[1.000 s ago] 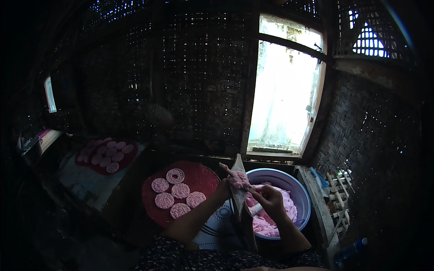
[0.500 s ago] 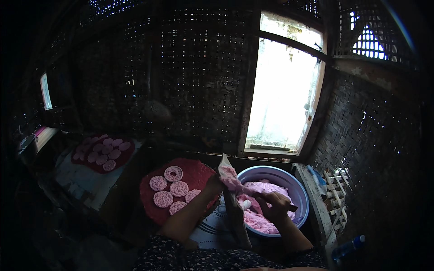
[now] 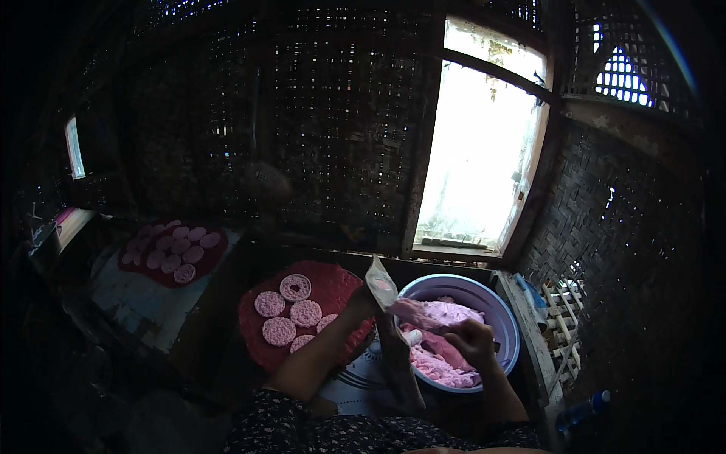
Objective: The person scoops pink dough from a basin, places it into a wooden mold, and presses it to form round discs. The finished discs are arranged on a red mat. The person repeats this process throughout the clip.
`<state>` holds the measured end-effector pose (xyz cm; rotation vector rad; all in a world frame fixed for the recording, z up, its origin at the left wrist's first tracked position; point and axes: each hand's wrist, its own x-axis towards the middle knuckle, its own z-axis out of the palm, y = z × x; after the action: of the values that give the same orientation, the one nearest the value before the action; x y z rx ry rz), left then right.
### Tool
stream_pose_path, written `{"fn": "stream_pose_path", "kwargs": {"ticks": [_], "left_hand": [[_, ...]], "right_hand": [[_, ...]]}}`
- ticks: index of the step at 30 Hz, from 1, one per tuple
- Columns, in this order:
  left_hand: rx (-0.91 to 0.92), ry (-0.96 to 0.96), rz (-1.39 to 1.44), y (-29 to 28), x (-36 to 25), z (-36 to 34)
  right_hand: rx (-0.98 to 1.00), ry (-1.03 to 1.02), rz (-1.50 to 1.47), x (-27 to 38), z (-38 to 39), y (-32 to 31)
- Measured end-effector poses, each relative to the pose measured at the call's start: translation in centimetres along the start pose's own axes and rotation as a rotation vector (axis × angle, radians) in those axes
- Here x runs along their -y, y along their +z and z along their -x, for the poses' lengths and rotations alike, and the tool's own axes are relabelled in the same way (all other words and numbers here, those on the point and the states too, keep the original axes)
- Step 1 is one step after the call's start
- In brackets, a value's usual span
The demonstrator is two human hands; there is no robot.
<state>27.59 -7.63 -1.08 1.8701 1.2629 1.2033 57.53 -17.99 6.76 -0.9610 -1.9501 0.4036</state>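
In my left hand (image 3: 364, 297), closed round it, is a long pale flat piece (image 3: 380, 283) like a narrow board, tilted up, with a pink smear near its top. My right hand (image 3: 473, 340) grips a flat spatula-like tool (image 3: 412, 312) whose blade is coated in pink paste; the blade's tip is beside the board. Both are at the left rim of a blue-grey basin (image 3: 508, 318) holding pink paste (image 3: 440, 371) and a small white object (image 3: 414, 337). To the left, a red round sheet (image 3: 265, 363) carries several pink textured discs (image 3: 279, 331) and a ring (image 3: 295, 287).
A second red sheet (image 3: 186, 284) with several pink discs lies farther left on a pale surface (image 3: 144, 303). Woven walls and a bright window (image 3: 480, 151) stand behind. A blue bottle (image 3: 582, 412) is at lower right, near a wooden ledge (image 3: 529, 325) and lattice (image 3: 563, 325).
The tool's blade has drawn right and down off the board, with my right hand shifting slightly right. Much of the pink paste on the board's upper part has gone. The view has shifted slightly.
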Motion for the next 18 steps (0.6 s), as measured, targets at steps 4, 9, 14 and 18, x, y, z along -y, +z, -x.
{"fn": "stream_pose_path", "kwargs": {"ticks": [4, 9, 14, 18], "left_hand": [[0.090, 0.030, 0.560, -4.4, -2.6, 1.2], [0.138, 0.349, 1.119, -6.5, -8.7, 1.9], [0.199, 0.415, 1.055, -9.1, -11.3, 3.5], [-0.126, 0.526, 0.582, -12.4, -10.6, 5.9]], "right_hand": [[-0.063, 0.302, 0.466, -1.5, 1.4, -2.9], [0.188, 0.176, -0.253, 1.6, 2.2, 2.9], [0.921, 0.433, -2.301, 8.6, 1.3, 10.6], [0.250, 0.685, -1.834, 11.2, -2.1, 8.6]]}}
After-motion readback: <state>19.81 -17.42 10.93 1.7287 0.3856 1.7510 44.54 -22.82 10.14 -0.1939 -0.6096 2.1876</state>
